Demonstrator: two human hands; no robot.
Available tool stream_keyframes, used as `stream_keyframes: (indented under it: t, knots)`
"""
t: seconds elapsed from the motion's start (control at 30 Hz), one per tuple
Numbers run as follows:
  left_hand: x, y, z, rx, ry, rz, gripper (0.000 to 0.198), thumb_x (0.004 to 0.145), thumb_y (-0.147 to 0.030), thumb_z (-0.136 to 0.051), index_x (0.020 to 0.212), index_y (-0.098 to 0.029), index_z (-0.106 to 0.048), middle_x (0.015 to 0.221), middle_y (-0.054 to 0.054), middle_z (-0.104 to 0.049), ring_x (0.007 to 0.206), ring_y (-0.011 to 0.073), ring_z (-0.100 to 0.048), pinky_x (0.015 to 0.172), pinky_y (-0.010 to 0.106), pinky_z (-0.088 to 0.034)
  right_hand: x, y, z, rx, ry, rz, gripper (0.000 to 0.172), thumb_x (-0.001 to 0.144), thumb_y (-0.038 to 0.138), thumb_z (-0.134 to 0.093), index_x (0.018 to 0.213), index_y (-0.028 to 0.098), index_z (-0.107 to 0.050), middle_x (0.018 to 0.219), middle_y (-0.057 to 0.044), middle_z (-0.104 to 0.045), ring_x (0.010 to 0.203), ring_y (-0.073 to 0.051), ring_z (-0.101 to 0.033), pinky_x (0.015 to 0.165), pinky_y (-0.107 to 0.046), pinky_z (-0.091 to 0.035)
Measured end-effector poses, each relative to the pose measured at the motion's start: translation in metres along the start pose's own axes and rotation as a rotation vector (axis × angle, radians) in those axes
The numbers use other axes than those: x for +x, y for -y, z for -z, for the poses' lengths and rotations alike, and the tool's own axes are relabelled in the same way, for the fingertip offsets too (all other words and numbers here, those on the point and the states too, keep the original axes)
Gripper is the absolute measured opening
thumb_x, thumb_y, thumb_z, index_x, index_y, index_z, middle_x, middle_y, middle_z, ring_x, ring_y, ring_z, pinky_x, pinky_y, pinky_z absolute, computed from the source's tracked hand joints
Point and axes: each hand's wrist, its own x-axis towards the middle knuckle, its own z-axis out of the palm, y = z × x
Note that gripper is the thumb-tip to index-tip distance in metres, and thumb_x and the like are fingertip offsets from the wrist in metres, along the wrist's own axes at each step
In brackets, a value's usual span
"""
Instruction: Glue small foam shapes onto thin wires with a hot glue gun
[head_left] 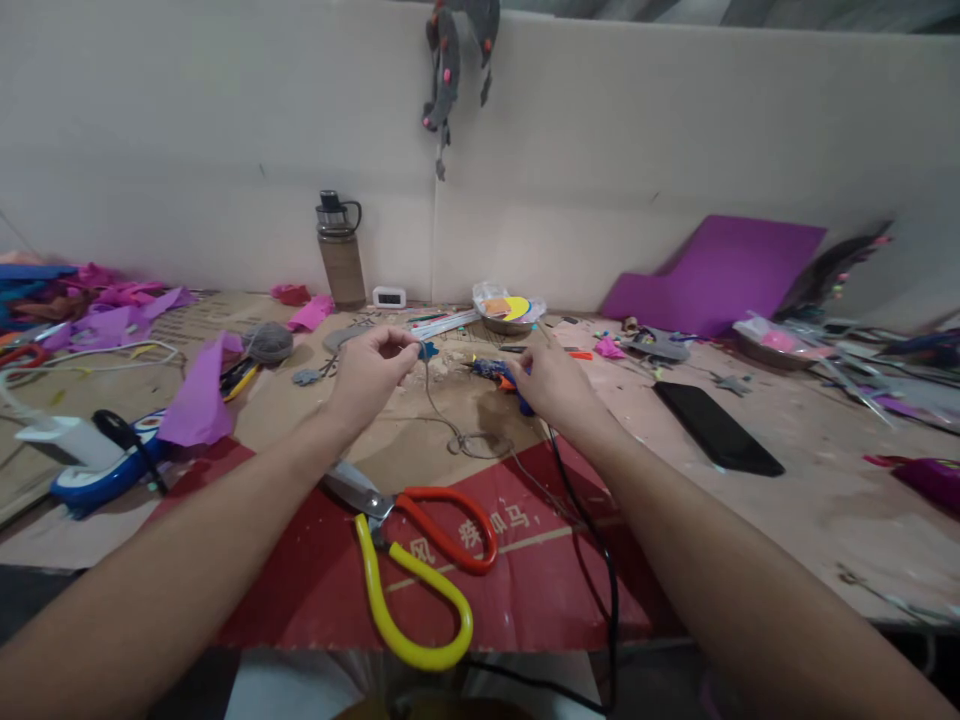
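My left hand is closed in a pinch on a small blue felt piece, which looks like a star. A grey yarn hangs from this piece and loops on the cardboard. My right hand is closed round a blue hot glue gun with an orange trigger, its nozzle pointing left. Its black cord runs down over the front edge. The fingers of that hand are partly hidden. Large scissors with one red and one yellow handle lie between my forearms, blades partly behind my left arm.
A drink bottle and a small white clock stand by the wall. A grey yarn ball, pink felt and a blue tape dispenser lie left. A black phone and purple sheet are right.
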Motion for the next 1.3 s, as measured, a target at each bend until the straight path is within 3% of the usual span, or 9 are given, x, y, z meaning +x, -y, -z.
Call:
stream_keyframes:
  t: [0.1, 0.27, 0.4, 0.53, 0.7, 1.0, 1.3]
  knots:
    - [-0.001, -0.002, 0.001, 0.136, -0.030, -0.107, 0.007, 0.075, -0.025, -0.064, 0.077, -0.018, -0.068, 0.066, 0.000, -0.062, 0.057, 0.0124, -0.051, 0.055, 0.025, -0.038, -0.014, 0.028, -0.012, 0.315, -0.022, 0.144, 0.015, 0.083, 0.033, -0.056, 0.080, 0.022, -0.047, 0.080, -0.003, -0.057, 0.078, -0.019, -0.056, 0.078, -0.037, -0.047]
    - [-0.003, -0.004, 0.001, 0.282, -0.062, -0.323, 0.006, 0.073, -0.017, -0.063, 0.075, -0.020, -0.068, 0.078, 0.002, -0.064, 0.067, 0.0135, -0.055, 0.067, 0.026, -0.042, -0.030, 0.072, -0.037, 0.900, 0.217, 0.015, 0.035, 0.071, 0.028, -0.067, 0.090, 0.024, -0.038, 0.088, 0.000, -0.060, 0.081, -0.015, -0.061, 0.077, -0.032, -0.050]
    - [-0.004, -0.006, 0.002, 0.236, -0.073, -0.269, 0.006, 0.071, -0.016, -0.066, 0.074, -0.020, -0.069, 0.076, 0.002, -0.065, 0.066, 0.0138, -0.055, 0.065, 0.026, -0.043, -0.027, 0.078, -0.047, 1.073, 0.319, -0.042, 0.038, 0.073, 0.029, -0.065, 0.096, 0.026, -0.034, 0.073, 0.008, -0.055, 0.063, -0.011, -0.057, 0.066, -0.028, -0.049]
    - [-0.005, -0.009, 0.000, 0.026, -0.043, -0.079, 0.007, 0.070, -0.021, -0.070, 0.075, -0.018, -0.067, 0.065, 0.000, -0.063, 0.057, 0.0128, -0.058, 0.058, 0.025, -0.045, -0.023, 0.075, -0.047, 0.877, 0.136, 0.105, 0.025, 0.078, 0.027, -0.059, 0.097, 0.024, -0.043, 0.073, 0.008, -0.047, 0.060, -0.010, -0.047, 0.059, -0.025, -0.042]
    - [-0.006, -0.007, -0.004, -0.182, 0.056, 0.008, 0.017, 0.074, -0.028, -0.072, 0.081, -0.016, -0.062, 0.066, 0.001, -0.067, 0.059, 0.0158, -0.067, 0.061, 0.029, -0.056, -0.023, 0.073, -0.043, 0.682, -0.026, 0.261, 0.003, 0.084, 0.023, -0.055, 0.085, 0.021, -0.053, 0.079, 0.001, -0.055, 0.072, -0.013, -0.049, 0.069, -0.028, -0.042]
    - [-0.007, -0.010, -0.007, -0.222, 0.072, 0.056, 0.019, 0.073, -0.032, -0.075, 0.077, -0.015, -0.067, 0.067, 0.004, -0.070, 0.061, 0.0148, -0.068, 0.065, 0.028, -0.059, -0.024, 0.068, -0.035, 0.584, -0.090, 0.303, 0.004, 0.085, 0.024, -0.058, 0.085, 0.021, -0.059, 0.077, 0.001, -0.057, 0.070, -0.013, -0.049, 0.067, -0.027, -0.040]
    - [-0.009, -0.011, -0.007, -0.239, 0.072, 0.043, 0.016, 0.073, -0.030, -0.074, 0.073, -0.015, -0.066, 0.066, 0.003, -0.069, 0.060, 0.0146, -0.067, 0.064, 0.029, -0.059, -0.026, 0.074, -0.031, 0.505, -0.128, 0.312, 0.015, 0.084, 0.025, -0.060, 0.071, 0.019, -0.058, 0.068, 0.001, -0.054, 0.066, -0.013, -0.048, 0.064, -0.028, -0.036]
